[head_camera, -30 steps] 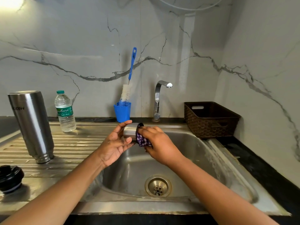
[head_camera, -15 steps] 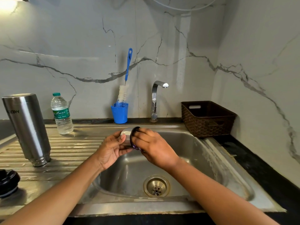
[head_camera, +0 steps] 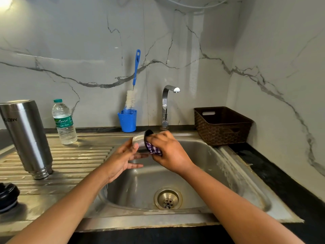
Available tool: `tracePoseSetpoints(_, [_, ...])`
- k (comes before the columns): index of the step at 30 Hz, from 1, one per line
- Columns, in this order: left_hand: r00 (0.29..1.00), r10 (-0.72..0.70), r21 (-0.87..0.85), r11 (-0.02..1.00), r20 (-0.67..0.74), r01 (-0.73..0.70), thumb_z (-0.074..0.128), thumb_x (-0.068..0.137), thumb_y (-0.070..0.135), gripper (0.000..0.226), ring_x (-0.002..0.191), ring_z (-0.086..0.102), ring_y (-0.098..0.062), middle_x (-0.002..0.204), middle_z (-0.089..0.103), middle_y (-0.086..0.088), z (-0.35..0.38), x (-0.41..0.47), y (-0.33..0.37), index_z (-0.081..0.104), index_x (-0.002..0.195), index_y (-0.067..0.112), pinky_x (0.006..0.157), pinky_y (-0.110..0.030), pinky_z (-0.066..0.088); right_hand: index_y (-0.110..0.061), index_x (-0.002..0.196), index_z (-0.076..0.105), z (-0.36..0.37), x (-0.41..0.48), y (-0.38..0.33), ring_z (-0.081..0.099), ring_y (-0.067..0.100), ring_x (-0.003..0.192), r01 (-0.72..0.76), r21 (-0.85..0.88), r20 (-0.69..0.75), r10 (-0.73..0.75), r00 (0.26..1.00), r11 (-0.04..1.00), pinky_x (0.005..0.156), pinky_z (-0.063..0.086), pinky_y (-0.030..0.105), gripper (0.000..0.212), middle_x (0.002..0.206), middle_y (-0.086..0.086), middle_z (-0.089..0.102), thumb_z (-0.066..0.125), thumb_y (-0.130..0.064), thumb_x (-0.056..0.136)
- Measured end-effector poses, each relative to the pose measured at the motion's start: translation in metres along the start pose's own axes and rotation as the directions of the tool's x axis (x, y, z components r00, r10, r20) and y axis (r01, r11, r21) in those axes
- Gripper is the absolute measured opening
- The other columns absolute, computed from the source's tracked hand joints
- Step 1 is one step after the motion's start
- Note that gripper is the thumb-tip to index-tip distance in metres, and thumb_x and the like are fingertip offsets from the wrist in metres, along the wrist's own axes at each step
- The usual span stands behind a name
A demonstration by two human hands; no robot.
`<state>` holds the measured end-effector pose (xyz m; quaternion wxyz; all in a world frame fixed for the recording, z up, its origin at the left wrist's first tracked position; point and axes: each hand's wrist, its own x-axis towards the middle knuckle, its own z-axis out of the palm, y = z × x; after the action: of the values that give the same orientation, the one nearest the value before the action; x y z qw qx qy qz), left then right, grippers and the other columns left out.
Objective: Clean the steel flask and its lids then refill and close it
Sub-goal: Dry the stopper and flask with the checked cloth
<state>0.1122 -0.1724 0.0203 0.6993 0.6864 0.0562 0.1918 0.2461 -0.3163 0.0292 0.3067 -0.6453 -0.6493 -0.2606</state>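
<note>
Now the cloth [head_camera: 154,150], gripped by the right hand [head_camera: 168,152], has come out to the rim of the steel lid [head_camera: 139,139]; the left hand [head_camera: 121,159] pinches it. Interior wiping apparently finished.

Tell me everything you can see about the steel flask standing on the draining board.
The flask is a tall cylinder of shiny brushed steel with dark lettering near its upper end that reads upside down. It stands inverted, with the narrower threaded neck down on the ribbed draining board and the flat base up, and it has no lid on. Only the board touches it. A water bottle stands behind it to the right and a black lid lies in front, both apart from it.
</note>
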Motion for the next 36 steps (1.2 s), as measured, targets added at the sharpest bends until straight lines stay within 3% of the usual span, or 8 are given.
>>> tracePoseSetpoints(7, [0.987,0.152,-0.153,0.978,0.048,-0.143,0.093,0.044,0.044,0.066,0.085,0.070,-0.018,0.098,0.072,-0.006,-0.005,-0.001,0.011,0.073,0.107,0.031,0.062,-0.030,0.059,-0.011,0.118,0.055,0.003,-0.001,-0.007,0.051,0.028,0.110,0.171,-0.104,-0.067,-0.178,0.982,0.980,0.089,0.046,0.038,0.046,0.119,0.005,0.061,0.066,-0.007,0.075])
tracePoseSetpoints(13, [0.994,-0.106,-0.010,0.994,-0.026,0.106,0.077,0.035,0.077,0.092,0.039,0.055,-0.017,0.058,0.061,-0.014,0.000,0.002,0.012,0.067,0.094,0.007,0.035,-0.021,0.045,-0.020,0.124,0.045,0.004,-0.010,-0.006,0.047,0.025,0.116,0.426,-0.504,0.022,-0.482,0.876,0.751,0.080,0.040,0.036,0.032,0.125,-0.001,0.059,0.051,-0.013,0.093])
tracePoseSetpoints(17, [0.992,-0.119,0.061,0.991,-0.039,0.121,0.063,0.033,0.090,0.111,0.063,0.068,-0.023,0.080,0.070,-0.020,0.000,0.001,0.008,0.060,0.111,0.010,0.050,-0.029,0.055,-0.020,0.120,0.055,0.007,-0.007,-0.007,0.053,0.026,0.109,0.320,-0.371,0.014,-0.339,0.941,0.872,0.078,0.045,0.036,0.033,0.123,-0.001,0.060,0.054,-0.015,0.087])
tracePoseSetpoints(21, [0.997,0.067,-0.081,0.995,0.026,-0.064,0.084,0.051,0.060,0.083,0.104,0.065,-0.022,0.118,0.066,-0.010,-0.006,-0.001,0.008,0.059,0.125,0.029,0.073,-0.040,0.057,-0.013,0.120,0.058,0.008,-0.003,-0.008,0.052,0.026,0.097,0.109,-0.153,-0.058,-0.118,0.991,0.982,0.080,0.050,0.041,0.047,0.120,0.002,0.060,0.066,-0.012,0.073])
tracePoseSetpoints(25, [0.992,0.104,-0.148,0.985,0.077,-0.092,0.095,0.041,0.039,0.069,0.090,0.069,-0.016,0.100,0.071,-0.004,-0.009,-0.002,0.009,0.072,0.105,0.035,0.067,-0.034,0.059,-0.012,0.119,0.057,0.007,-0.003,-0.013,0.052,0.027,0.097,0.106,-0.139,-0.050,-0.114,0.992,0.985,0.078,0.050,0.042,0.047,0.119,0.003,0.060,0.066,-0.011,0.073])
tracePoseSetpoints(29, [0.997,0.040,-0.158,0.987,0.068,-0.029,0.090,0.041,0.054,0.058,0.062,0.069,-0.022,0.078,0.070,-0.015,-0.005,0.001,0.012,0.075,0.084,0.018,0.049,-0.028,0.056,-0.019,0.121,0.050,0.004,-0.006,-0.007,0.053,0.027,0.107,0.259,-0.329,-0.045,-0.289,0.956,0.908,0.077,0.046,0.038,0.038,0.123,-0.001,0.059,0.058,-0.013,0.084])
tracePoseSetpoints(32, [0.995,-0.102,0.034,0.994,-0.005,0.102,0.067,0.056,0.077,0.079,0.043,0.057,-0.019,0.062,0.062,-0.018,-0.002,0.002,0.011,0.067,0.095,0.008,0.038,-0.024,0.048,-0.022,0.123,0.049,0.001,-0.009,-0.004,0.052,0.026,0.111,0.415,-0.482,0.041,-0.453,0.890,0.772,0.079,0.040,0.034,0.032,0.125,-0.003,0.058,0.052,-0.014,0.092])
tracePoseSetpoints(36, [0.996,-0.090,0.084,0.992,-0.021,0.091,0.059,0.044,0.090,0.108,0.075,0.070,-0.025,0.092,0.070,-0.021,-0.001,0.003,0.007,0.060,0.119,0.012,0.054,-0.032,0.055,-0.020,0.120,0.057,0.005,-0.004,-0.007,0.054,0.027,0.107,0.347,-0.450,0.017,-0.381,0.925,0.823,0.076,0.043,0.035,0.031,0.122,-0.001,0.060,0.052,-0.014,0.090])
